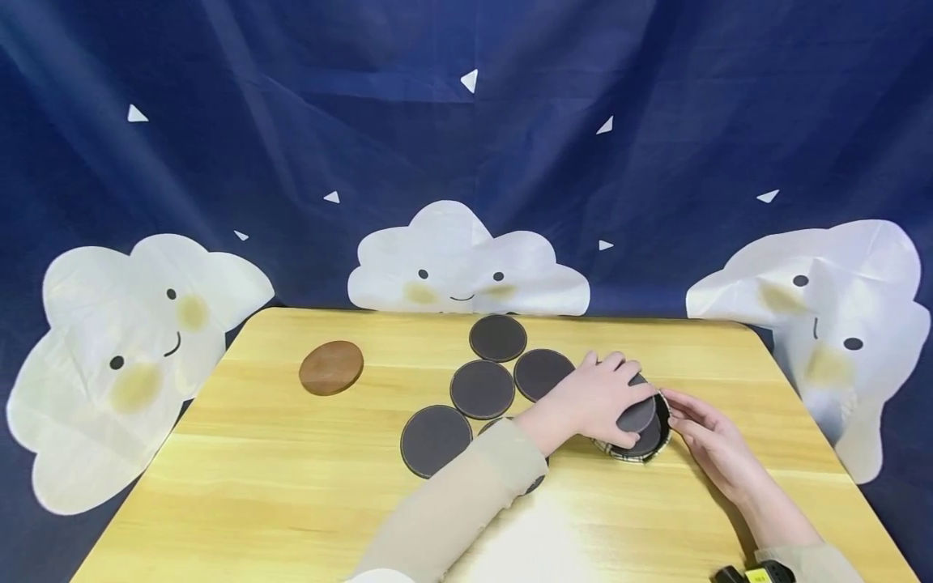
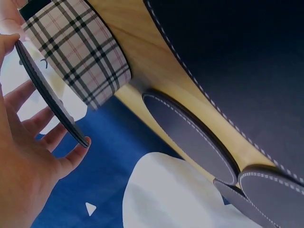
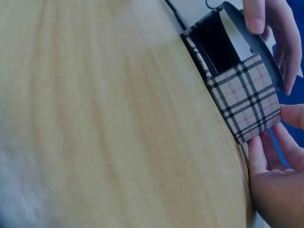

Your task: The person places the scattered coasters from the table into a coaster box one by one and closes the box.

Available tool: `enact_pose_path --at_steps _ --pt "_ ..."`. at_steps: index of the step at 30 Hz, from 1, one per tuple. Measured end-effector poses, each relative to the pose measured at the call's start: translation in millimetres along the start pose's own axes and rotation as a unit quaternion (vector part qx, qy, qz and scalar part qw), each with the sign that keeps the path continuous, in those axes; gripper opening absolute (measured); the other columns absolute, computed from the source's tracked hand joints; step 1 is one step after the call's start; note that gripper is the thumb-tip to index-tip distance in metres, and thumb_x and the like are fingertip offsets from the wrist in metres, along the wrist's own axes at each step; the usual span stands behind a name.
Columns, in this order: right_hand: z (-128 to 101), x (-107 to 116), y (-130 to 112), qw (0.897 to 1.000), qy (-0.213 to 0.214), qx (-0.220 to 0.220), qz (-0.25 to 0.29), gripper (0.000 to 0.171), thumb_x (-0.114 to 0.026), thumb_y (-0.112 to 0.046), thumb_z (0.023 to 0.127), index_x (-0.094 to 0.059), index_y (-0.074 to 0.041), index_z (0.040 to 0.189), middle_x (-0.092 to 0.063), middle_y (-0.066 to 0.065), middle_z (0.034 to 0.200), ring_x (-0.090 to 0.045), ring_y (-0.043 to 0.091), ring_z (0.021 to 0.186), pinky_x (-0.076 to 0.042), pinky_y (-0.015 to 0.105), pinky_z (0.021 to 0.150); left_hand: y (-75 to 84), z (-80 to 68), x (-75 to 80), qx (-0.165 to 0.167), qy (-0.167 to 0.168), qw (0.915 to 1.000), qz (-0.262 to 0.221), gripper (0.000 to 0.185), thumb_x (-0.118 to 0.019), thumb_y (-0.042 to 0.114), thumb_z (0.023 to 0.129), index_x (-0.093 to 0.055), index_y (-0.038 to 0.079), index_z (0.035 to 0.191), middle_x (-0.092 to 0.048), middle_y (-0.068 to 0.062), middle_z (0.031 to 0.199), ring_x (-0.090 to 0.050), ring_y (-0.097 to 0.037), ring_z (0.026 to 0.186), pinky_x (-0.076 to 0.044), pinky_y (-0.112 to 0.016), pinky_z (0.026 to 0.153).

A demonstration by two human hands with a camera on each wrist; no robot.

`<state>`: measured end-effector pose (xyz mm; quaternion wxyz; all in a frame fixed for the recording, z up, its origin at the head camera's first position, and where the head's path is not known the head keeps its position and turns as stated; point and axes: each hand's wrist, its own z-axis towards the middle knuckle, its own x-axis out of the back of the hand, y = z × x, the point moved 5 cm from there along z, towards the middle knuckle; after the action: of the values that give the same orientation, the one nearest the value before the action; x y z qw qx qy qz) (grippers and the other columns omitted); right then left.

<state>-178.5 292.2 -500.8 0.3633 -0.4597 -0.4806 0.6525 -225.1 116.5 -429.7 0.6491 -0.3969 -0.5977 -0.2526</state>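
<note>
Left hand (image 1: 594, 397) pinches a dark coaster (image 1: 636, 413) by its edge, tilted over the plaid holder (image 1: 632, 452). Right hand (image 1: 710, 437) fingers lie straight, seemingly touching the holder's side.

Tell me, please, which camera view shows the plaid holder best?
The right wrist view shows the plaid holder best: its checked wall and dark open inside are both plain, with the right hand against it. The left wrist view shows only its outer wall beside the coaster held by the left hand. In the head view, hands mostly hide it.
</note>
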Motion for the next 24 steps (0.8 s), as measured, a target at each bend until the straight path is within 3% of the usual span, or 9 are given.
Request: enact_pose_path --at_steps 7,24 --pt "0 1 0 1.000 -0.008 0.007 0.007 0.054 -0.038 0.013 0.106 -0.067 -0.020 0.138 -0.071 -0.011 0.134 -0.067 0.001 0.120 -0.049 0.012 0.101 6.5 5.3 -8.4 0.005 -0.014 0.9999 -0.001 0.077 -0.060 0.078 0.088 -0.044 0.045 0.156 -0.048 0.011 0.151 -0.043 -0.011 0.138 -0.039 -0.035 0.104" --pt "-1 2 2 1.000 -0.013 0.016 0.010 0.056 -0.035 0.014 0.105 -0.066 -0.019 0.139 -0.071 -0.010 0.134 -0.067 0.001 0.120 -0.049 0.012 0.101 19.9 12.3 -15.8 0.015 -0.004 0.9998 0.015 0.074 -0.056 0.080 0.088 -0.046 0.046 0.153 -0.048 0.013 0.149 -0.044 -0.010 0.136 -0.039 -0.035 0.106"
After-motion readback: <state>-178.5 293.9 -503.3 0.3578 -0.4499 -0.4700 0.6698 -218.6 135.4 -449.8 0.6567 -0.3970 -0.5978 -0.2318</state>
